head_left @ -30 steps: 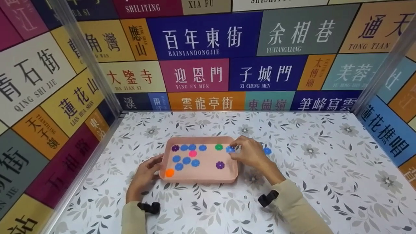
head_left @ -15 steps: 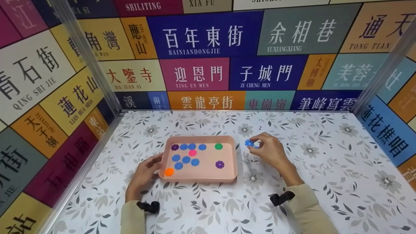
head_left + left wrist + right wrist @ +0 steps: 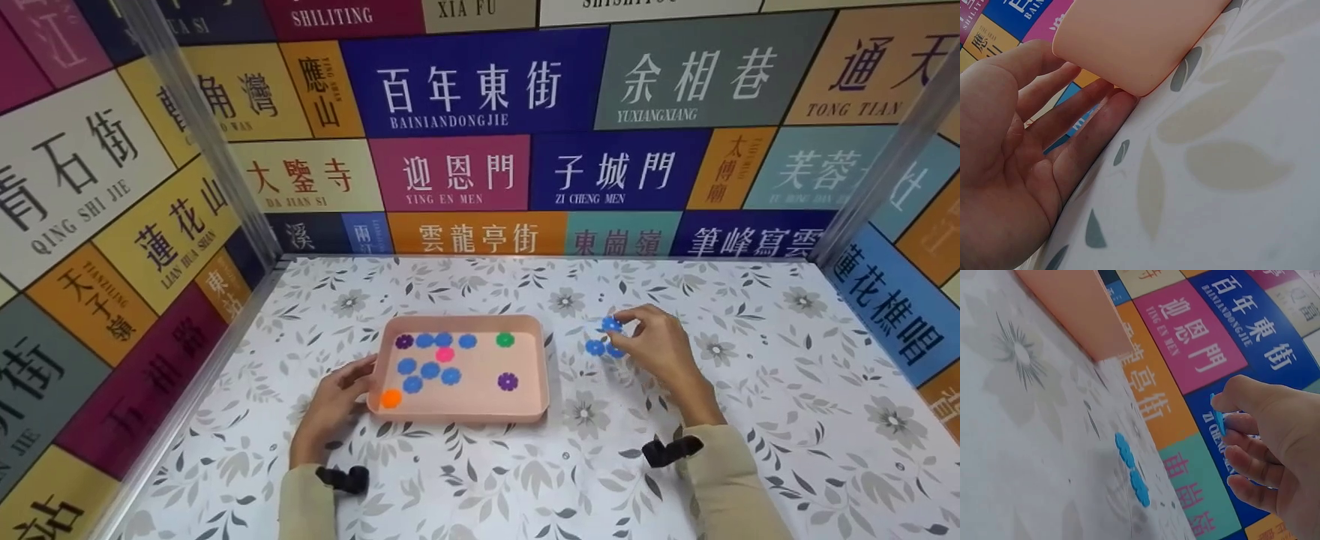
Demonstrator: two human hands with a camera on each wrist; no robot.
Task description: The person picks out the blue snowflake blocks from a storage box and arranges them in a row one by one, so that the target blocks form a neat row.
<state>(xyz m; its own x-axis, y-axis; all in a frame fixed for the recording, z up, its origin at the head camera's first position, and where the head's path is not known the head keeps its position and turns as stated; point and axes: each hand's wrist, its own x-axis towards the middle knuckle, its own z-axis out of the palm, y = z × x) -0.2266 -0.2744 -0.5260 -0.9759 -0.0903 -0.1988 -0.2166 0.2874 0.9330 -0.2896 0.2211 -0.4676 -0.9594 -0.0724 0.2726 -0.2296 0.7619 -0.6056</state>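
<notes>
The person's left hand (image 3: 337,397) is staying where it was a second ago, at nine o'clock of the tray, its fingers lying relaxed against the wall (touching rather than clasping).

The peach-pink rectangular plastic tray (image 3: 480,409) is resting on the white floral-printed tabletop (image 3: 480,487), its contents keeping their places. Inside, a round orange disc (image 3: 391,398) is lying towards eight o'clock, a dark purple flower-shaped piece (image 3: 405,342) towards ten, and four sky-blue flower-shaped pieces (image 3: 430,370) are clustering left of centre. Three more blue ones (image 3: 443,340) are lining the far side between ten and twelve, with a bright pink piece (image 3: 445,355) just below. A green flower-shaped piece (image 3: 505,340) is sitting towards two, a second purple flower (image 3: 508,382) between three and four.

The right hand (image 3: 664,349), earlier at the tray's rim, is now hovering well outside it at three o'clock. Its thumb and finger are pinching one blue flower-shaped piece (image 3: 612,324); two matching blue pieces (image 3: 595,347) are lying on the tabletop towards six and seven o'clock from it.
</notes>
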